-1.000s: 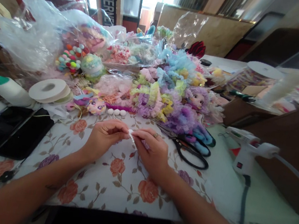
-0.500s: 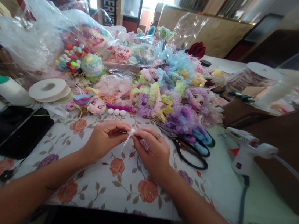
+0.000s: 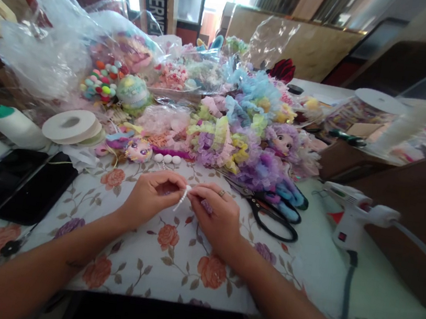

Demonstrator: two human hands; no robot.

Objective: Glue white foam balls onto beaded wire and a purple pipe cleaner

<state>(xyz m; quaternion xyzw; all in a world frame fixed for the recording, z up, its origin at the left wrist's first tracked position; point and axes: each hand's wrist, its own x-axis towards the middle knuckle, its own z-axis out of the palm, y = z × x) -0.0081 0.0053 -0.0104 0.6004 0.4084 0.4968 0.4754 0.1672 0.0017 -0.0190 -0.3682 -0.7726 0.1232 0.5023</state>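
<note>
Over the floral cloth (image 3: 130, 269), both hands meet fingertip to fingertip around a small white piece. A short strand of white beads (image 3: 181, 200) hangs down from between them. My left hand (image 3: 152, 193) pinches the strand's upper end between thumb and index finger. From the other side, my right hand (image 3: 215, 214), with a ring on one finger, closes its fingertips on the same strand. What sits right inside the pinch is mostly hidden. Just beyond the hands lie several round white balls (image 3: 167, 159) in a row. Black-handled scissors (image 3: 269, 209) rest right of my right hand.
A heap of pastel ruffles (image 3: 216, 139) and doll heads (image 3: 139, 149) spans the back. A white glue gun (image 3: 355, 216) stands at right, its cable trailing forward. At left are two black phones (image 3: 38, 188), a ribbon spool (image 3: 69, 126) and a thread cone (image 3: 14, 125).
The white piece between the fingertips shows less now, and the bead strand hangs slightly shorter. Both hands stay in nearly the same place. The view has shifted slightly.
</note>
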